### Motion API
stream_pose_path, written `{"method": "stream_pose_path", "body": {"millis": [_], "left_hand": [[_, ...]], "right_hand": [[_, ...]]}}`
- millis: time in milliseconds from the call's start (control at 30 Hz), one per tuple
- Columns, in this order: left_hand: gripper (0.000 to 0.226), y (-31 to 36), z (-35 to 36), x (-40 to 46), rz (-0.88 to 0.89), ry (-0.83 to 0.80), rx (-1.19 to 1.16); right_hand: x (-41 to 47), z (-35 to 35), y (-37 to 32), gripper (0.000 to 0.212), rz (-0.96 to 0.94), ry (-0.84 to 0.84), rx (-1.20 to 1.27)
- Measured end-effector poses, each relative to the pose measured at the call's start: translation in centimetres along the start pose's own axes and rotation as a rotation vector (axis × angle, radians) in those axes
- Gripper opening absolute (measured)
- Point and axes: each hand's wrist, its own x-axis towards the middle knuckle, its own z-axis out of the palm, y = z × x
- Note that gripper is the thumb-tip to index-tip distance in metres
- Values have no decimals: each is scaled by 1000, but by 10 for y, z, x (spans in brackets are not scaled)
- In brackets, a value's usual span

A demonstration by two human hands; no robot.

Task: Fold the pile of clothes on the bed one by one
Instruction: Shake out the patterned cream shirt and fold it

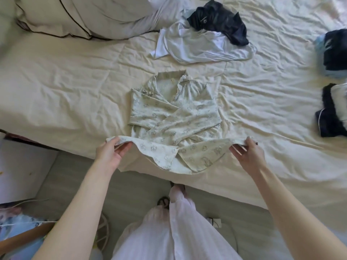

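A pale green floral shirt (174, 117) lies collar-away on the cream bed sheet (75, 94), its sleeves crossed over the front. My left hand (110, 152) pinches the hem's left corner and my right hand (247, 154) pinches the right corner, both lifting the bottom edge slightly off the bed near its front edge. Further back sits the unfolded pile: a white garment (199, 47) with a dark navy garment (219, 21) on top.
Folded stacks sit at the right edge: a dark and light blue stack (334, 51) and a navy and white stack (332, 111). A pillow (78, 15) lies at the back left. The floor and a white cabinet (20, 166) are to my left.
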Motion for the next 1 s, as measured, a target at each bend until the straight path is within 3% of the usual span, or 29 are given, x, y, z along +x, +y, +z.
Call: {"method": "stream_pose_path", "body": {"millis": [467, 733, 833, 933, 1000], "left_hand": [[15, 88, 162, 177, 74, 118, -103], [5, 90, 206, 290, 111, 100, 15], [20, 74, 205, 311, 122, 116, 156], [42, 57, 199, 319, 224, 151, 473], [44, 48, 198, 319, 431, 131, 886]], "right_hand": [[209, 184, -81, 15, 2, -114, -50], [311, 258, -67, 18, 105, -203, 76], [325, 257, -53, 16, 144, -240, 91], [327, 251, -38, 26, -29, -154, -305], [325, 249, -30, 31, -311, -115, -731]]}}
